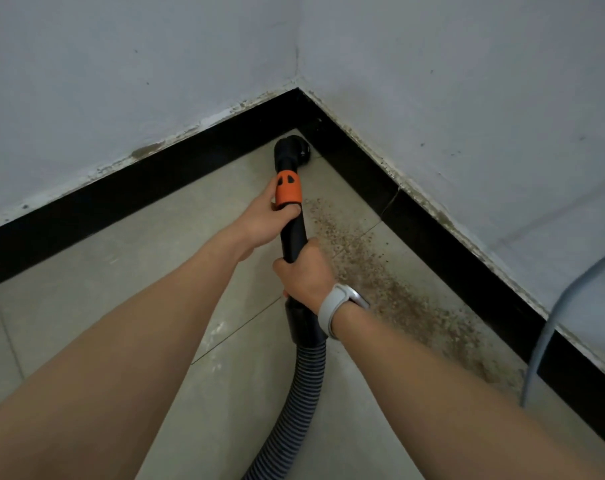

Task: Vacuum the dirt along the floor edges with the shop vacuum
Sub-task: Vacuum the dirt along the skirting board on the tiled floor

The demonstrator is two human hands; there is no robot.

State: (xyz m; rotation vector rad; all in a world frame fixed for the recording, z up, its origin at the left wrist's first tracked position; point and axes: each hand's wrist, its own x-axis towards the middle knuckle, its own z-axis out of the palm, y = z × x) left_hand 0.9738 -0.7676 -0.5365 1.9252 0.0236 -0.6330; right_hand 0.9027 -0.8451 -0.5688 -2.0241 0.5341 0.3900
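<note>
The black vacuum wand (294,233) points into the room corner, its round nozzle (292,151) down on the tile against the black baseboard. My left hand (263,220) grips the wand at its orange collar (288,188). Lower on the wand, my right hand (306,275), with a white wristband, grips it just above the cuff of the ribbed hose (304,382). A band of brown dirt (391,289) lies on the floor along the right baseboard, from near the nozzle toward the lower right.
Two white walls meet at the corner, with a black baseboard (121,199) along both. A grey cable (550,327) hangs down the right wall to the floor near the dirt. Light tile floor (121,299) spreads to the left.
</note>
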